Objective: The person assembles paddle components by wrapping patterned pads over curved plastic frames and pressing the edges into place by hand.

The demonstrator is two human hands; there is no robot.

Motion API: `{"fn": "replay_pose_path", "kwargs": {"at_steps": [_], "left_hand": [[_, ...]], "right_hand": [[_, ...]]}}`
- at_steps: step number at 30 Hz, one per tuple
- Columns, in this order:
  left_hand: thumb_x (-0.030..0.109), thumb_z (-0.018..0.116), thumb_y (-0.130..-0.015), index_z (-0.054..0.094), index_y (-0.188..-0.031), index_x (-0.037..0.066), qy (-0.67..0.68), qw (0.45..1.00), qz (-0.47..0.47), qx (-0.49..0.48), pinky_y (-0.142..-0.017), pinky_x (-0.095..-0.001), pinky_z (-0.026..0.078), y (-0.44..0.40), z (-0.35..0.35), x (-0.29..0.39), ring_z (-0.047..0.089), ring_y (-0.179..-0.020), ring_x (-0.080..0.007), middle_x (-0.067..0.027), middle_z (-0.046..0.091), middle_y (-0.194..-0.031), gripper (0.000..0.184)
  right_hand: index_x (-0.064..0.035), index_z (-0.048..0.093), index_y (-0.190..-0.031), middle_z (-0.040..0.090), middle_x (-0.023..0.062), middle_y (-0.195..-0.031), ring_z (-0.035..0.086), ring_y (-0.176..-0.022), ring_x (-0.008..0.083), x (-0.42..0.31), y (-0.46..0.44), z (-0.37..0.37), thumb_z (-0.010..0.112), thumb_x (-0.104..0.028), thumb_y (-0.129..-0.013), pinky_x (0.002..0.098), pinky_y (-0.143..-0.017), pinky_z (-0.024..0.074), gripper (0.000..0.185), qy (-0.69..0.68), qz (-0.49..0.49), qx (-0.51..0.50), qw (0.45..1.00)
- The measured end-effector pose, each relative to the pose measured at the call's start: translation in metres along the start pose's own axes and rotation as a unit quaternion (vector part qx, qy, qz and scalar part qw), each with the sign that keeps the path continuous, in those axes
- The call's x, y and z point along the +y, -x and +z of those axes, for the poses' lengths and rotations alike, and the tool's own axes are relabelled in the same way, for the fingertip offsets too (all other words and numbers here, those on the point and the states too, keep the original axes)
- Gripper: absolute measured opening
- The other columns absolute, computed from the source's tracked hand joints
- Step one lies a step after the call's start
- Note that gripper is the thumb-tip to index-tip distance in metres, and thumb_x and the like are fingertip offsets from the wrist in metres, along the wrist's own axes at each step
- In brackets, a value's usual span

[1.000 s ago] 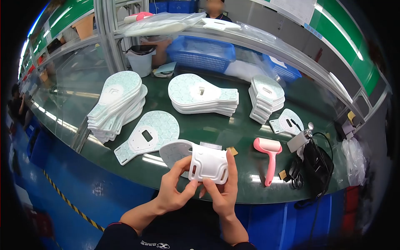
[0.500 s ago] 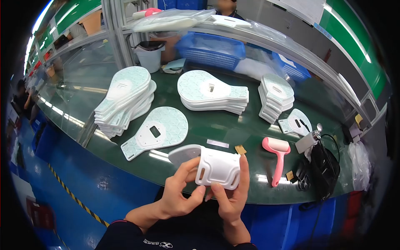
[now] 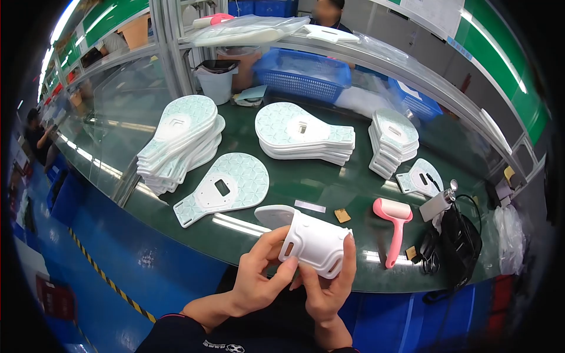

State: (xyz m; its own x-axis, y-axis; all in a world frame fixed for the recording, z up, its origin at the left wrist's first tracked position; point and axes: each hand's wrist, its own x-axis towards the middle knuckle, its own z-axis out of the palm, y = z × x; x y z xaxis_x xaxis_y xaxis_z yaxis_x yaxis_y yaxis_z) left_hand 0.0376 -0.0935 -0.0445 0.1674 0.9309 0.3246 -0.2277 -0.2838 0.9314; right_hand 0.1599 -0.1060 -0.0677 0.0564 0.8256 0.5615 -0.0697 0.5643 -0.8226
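Observation:
A white curved plastic part (image 3: 315,244) is held between both hands over the table's front edge, tilted down to the right, with slots near its two ends. My left hand (image 3: 263,276) grips its left end, thumb below and fingers behind. Around its right end my right hand (image 3: 326,288) is closed, one finger up along the side. A rounded white piece (image 3: 275,216) shows behind the part's left side. To the left lies a single paddle-shaped plate (image 3: 235,182) with a pale green pattern and a dark rectangular opening.
Stacks of similar plates stand at left (image 3: 182,135), centre (image 3: 300,132) and right (image 3: 393,141). A pink roller (image 3: 396,232), a dispenser bottle (image 3: 436,205) and a black bag (image 3: 459,238) lie at right. Behind are a blue basket (image 3: 303,76) and a person (image 3: 329,15).
The white part has turned and tilted in my hands, its right end now lower. The view has shifted, so the table's objects appear farther right.

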Motion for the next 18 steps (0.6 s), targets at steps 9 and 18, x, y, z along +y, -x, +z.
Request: {"fn": "replay_pose_path", "kwargs": {"at_steps": [9,18], "left_hand": [[-0.002,0.046,-0.084,0.032,-0.129,-0.004,0.011,0.999,-0.044,0.008,-0.065,-0.0225,0.05,0.006,0.005,0.004,0.059,-0.082,-0.0123,-0.0127,0.058,-0.102,0.047],[-0.003,0.044,-0.083,0.028,-0.13,-0.008,0.021,0.998,-0.047,-0.036,-0.073,-0.0255,0.051,0.007,0.004,0.006,0.058,-0.089,-0.0158,-0.0156,0.055,-0.107,0.05]], "right_hand": [[0.0015,0.016,-0.136,0.046,0.0211,-0.117,0.054,-0.094,0.0227,-0.009,0.002,0.007,0.056,0.007,-0.079,0.0308,-0.074,0.0455,0.07,0.047,0.002,0.047,0.998],[0.0026,0.014,-0.136,0.043,0.022,-0.12,0.053,-0.098,0.0239,-0.015,-0.001,0.004,0.053,0.005,-0.081,0.0312,-0.075,0.0477,0.068,0.016,0.015,0.046,0.999]]}}
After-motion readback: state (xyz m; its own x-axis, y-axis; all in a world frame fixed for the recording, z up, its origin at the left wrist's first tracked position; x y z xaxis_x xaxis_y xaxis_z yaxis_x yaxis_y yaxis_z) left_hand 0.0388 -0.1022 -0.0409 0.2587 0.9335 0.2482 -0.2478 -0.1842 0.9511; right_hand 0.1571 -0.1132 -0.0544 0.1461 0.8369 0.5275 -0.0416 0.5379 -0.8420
